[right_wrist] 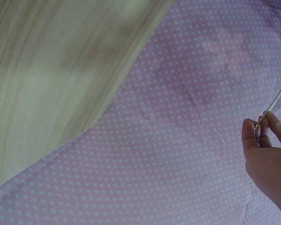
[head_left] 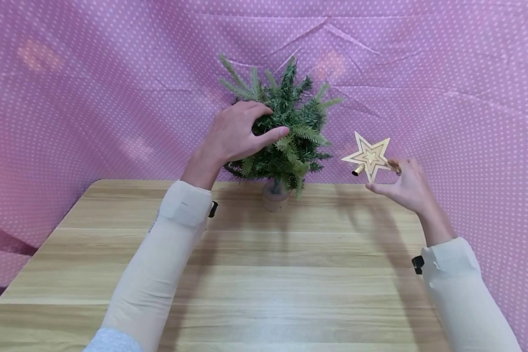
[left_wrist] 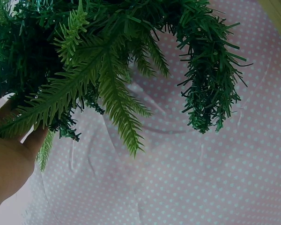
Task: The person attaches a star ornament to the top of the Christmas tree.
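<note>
A small artificial Christmas tree [head_left: 297, 124] with a round wooden base [head_left: 275, 196] stands at the table's far edge. My left hand [head_left: 239, 129] holds the tree from the left, its thumb laid across the front and its other fingers partly hidden in the foliage. In the left wrist view, green branches [left_wrist: 114, 89] pass over that hand [left_wrist: 9, 164]. To the right of the tree, my right hand [head_left: 409, 186] pinches a gold star tree topper [head_left: 370, 155] by its lower right side, raised above the table. The star appears nearly edge-on in the right wrist view, between thumb and fingers [right_wrist: 249, 136].
The wooden table [head_left: 264, 293] spreads out below both arms. Behind it hangs a pink cloth [head_left: 422, 63] with pale dots, close to the back of the tree and falling down both sides of the table.
</note>
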`<action>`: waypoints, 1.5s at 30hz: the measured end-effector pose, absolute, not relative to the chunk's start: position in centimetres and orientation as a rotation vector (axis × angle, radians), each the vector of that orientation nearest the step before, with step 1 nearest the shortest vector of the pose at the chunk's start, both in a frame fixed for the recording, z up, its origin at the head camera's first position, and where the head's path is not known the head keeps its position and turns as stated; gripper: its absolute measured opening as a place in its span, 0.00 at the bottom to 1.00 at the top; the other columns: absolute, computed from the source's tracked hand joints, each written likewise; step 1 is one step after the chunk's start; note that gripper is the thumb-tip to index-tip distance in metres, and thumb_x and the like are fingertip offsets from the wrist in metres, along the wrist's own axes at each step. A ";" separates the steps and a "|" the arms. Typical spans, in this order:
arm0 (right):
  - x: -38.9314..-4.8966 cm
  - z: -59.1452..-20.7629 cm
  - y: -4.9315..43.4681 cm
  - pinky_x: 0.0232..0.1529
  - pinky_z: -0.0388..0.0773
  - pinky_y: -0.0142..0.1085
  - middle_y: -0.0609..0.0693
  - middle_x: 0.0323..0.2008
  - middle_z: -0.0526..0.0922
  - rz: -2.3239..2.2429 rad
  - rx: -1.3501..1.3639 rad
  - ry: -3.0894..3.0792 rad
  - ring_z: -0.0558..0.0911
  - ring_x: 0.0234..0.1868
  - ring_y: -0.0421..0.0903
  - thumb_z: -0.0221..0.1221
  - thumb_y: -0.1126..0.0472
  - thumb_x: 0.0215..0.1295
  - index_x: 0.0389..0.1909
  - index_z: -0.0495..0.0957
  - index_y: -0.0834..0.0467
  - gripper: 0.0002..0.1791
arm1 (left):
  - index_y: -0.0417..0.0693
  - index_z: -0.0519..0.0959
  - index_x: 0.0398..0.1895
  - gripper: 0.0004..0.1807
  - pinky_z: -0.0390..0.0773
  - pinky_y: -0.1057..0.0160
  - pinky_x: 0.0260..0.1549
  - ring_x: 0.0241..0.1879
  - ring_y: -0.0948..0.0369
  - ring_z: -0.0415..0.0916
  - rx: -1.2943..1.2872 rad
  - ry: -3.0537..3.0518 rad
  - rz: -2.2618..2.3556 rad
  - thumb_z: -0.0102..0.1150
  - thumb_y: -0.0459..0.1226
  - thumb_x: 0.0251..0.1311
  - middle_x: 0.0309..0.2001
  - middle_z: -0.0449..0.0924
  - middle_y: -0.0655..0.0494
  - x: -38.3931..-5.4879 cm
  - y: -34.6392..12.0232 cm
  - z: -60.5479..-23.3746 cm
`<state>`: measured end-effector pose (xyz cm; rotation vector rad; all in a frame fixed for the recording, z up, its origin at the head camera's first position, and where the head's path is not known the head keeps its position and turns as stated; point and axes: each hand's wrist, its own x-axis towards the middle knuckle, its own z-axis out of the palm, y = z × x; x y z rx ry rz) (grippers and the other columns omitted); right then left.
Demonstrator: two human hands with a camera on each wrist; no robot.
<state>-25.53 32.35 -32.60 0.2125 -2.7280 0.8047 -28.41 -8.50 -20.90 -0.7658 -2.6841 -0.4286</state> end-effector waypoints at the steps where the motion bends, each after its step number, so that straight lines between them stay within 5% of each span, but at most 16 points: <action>1: -25.6 -32.5 32.3 0.51 0.67 0.60 0.71 0.54 0.69 0.802 0.214 -2.721 0.67 0.54 0.67 0.76 0.44 0.51 0.65 0.67 0.75 0.51 | 0.51 0.72 0.71 0.46 0.61 0.48 0.71 0.72 0.52 0.62 -0.765 -2.683 -0.430 0.43 0.73 0.64 0.71 0.69 0.51 -28.4 -8.5 -20.9; 45: -25.8 -28.3 28.2 0.56 0.67 0.59 0.68 0.57 0.67 0.893 0.220 -2.612 0.68 0.57 0.64 0.77 0.44 0.50 0.68 0.67 0.71 0.52 | 0.52 0.73 0.70 0.46 0.62 0.45 0.70 0.72 0.50 0.63 -0.752 -2.704 -0.411 0.42 0.73 0.63 0.72 0.68 0.50 -28.5 -8.4 -20.9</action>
